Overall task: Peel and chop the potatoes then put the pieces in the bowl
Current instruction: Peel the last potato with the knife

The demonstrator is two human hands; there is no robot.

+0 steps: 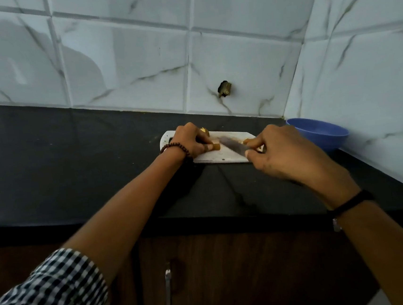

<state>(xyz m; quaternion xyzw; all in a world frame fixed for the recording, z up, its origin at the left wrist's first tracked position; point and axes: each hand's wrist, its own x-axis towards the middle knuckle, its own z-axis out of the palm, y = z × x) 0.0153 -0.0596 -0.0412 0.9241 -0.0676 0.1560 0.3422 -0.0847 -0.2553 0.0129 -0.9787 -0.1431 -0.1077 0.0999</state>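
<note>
Left hand (192,138) fingers curled, pinning potato piece (216,147) mid cutting board (233,158), right hand (281,152) gripping knife (231,144), blue bowl (321,132) at counter's right corner.

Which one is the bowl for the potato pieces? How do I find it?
Follow the black countertop to its right end, where the white marbled tile walls meet. The round blue bowl sits there, right of the white chopping board; nothing else there is blue.
</note>
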